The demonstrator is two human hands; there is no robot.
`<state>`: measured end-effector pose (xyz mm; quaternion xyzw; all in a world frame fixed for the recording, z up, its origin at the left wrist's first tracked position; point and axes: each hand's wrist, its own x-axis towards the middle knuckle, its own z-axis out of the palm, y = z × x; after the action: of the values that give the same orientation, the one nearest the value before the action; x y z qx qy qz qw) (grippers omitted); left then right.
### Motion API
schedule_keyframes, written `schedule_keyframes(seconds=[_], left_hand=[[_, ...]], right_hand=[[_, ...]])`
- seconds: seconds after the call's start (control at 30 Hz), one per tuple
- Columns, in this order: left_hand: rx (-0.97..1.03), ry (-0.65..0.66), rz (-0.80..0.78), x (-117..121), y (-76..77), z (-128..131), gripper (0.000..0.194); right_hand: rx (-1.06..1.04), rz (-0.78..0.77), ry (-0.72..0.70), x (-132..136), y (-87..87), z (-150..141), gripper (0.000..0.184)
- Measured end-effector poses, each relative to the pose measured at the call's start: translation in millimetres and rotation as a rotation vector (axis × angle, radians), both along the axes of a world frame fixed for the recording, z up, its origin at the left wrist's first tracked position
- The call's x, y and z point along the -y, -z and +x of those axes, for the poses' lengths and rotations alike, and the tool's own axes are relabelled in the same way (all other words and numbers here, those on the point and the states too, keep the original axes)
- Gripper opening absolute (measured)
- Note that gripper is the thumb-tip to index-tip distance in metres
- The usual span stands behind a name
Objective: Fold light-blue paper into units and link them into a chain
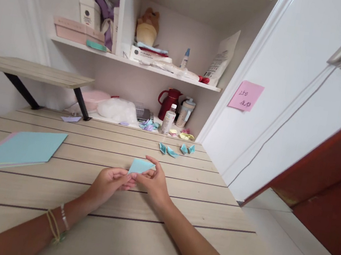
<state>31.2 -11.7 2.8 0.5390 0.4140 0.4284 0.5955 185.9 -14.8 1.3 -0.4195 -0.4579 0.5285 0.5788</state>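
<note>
Between my two hands is a small piece of folded light-blue paper (140,166), held just above the slatted wooden table (128,233). My left hand (113,181) pinches its lower left corner between thumb and fingers. My right hand (154,181) grips it from the lower right, thumb near the bottom edge and index finger stretched along the right corner. The fingertips of both hands meet under the paper and hide its lower part. Beyond my hands stand several small folded blue paper shapes (172,151).
At left lies a stack of coloured paper sheets (28,146), beside a raised wooden shelf (33,70) on black legs. Along the back are more folded papers (149,125), a clear bottle (168,119), a red jug (169,103) and a light tumbler (186,112).
</note>
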Motion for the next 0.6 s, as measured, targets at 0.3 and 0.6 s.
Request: schedule_keyframes(seconds=[0.3, 0.6], left_hand=[[-0.004, -0.063, -0.041, 2, -6.0, 2, 0.025], [-0.022, 0.036, -0.023, -1, -4.7, -4, 0.024]], right_hand=[[-0.130, 0.043, 0.142, -11, -9.4, 25, 0.068], [-0.171, 0.045, 0.103, -13, -4.3, 24, 0.039]])
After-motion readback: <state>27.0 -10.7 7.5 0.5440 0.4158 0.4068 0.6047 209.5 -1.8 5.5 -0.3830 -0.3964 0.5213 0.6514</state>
